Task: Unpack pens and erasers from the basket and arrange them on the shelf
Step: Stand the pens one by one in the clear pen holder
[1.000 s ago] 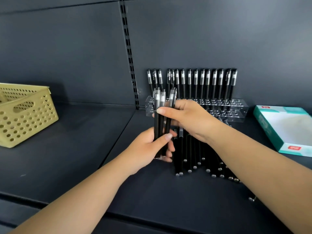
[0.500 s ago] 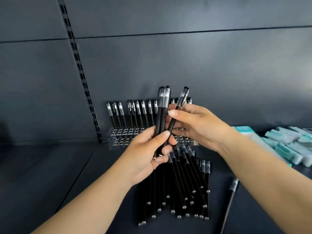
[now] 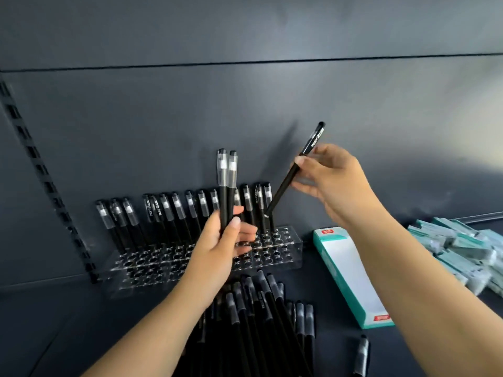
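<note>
Black and slim, the single pen (image 3: 295, 169) in the right hand (image 3: 333, 180) ran on a slant — capped end up and to the right, lower end down and to the left, just above the right-hand holes of the clear acrylic holder (image 3: 201, 261). Thumb and fingertips pinched it on the upper part of the barrel, just below the cap. White script ran along the cap; it looked like a brand mark, but I could not read it with certainty.

The left hand (image 3: 224, 240) gripped two more pens (image 3: 227, 186) side by side, fingers curled round their lower barrels. Both stood nearly upright, clear caps at the top, in front of the holder.

A row of pens (image 3: 179, 213) stood in the holder's back holes, caps up, leaning slightly left; two or three showed the same white script on their caps. The front holes showed no pens.

Nearer the camera, a loose pile of pens (image 3: 261, 317) lay flat on the dark shelf (image 3: 68, 317), long axes running roughly front to back. One stray pen (image 3: 362, 355) lay apart at the lower right.

Right of the holder lay a teal-and-white box (image 3: 351, 276) with small red labels at both ends — too small to read. Beyond it sat a heap of teal packets (image 3: 462, 254).
</note>
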Demonstrator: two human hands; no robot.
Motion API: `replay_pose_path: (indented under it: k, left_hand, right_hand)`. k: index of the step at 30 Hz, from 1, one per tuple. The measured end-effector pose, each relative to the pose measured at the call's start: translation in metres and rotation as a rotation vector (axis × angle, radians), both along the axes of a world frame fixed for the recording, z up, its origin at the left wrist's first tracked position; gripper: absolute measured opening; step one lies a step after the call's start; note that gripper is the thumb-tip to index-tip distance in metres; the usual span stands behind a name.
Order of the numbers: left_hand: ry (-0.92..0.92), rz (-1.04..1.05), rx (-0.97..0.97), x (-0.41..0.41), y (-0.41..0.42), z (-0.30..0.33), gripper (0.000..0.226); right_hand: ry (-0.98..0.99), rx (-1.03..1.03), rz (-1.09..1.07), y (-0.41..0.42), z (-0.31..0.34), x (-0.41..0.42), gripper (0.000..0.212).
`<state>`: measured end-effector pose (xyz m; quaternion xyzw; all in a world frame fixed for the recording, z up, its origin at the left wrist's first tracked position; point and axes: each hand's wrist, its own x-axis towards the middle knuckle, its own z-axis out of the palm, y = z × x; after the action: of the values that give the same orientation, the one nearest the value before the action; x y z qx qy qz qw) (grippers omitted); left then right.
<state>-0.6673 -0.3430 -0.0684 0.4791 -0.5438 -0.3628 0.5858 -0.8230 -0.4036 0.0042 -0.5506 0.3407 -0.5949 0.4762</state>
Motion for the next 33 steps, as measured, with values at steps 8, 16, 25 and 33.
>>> replay_pose_path:
  k: [8, 16, 25, 33]
  left_hand:
    - [-0.425, 0.145, -0.127, 0.012, 0.000, -0.023, 0.022]
    - [-0.501, 0.217, -0.110, 0.014, -0.002, -0.030, 0.043]
    - [-0.430, 0.172, -0.109, 0.010, -0.003, -0.025, 0.016]
    - [-0.190, 0.119, -0.088, 0.017, -0.001, -0.012, 0.020]
  right_hand:
    - [0.395, -0.126, -0.238, -0.038, -0.026, 0.001, 0.024]
    - [0.596, -0.176, -0.244, -0.038, -0.035, 0.002, 0.019]
    - [0.780, 0.105, -0.077, -0.039, -0.042, 0.002, 0.020]
    - [0.936, 0.134, -0.088, -0.039, -0.045, 0.001, 0.020]
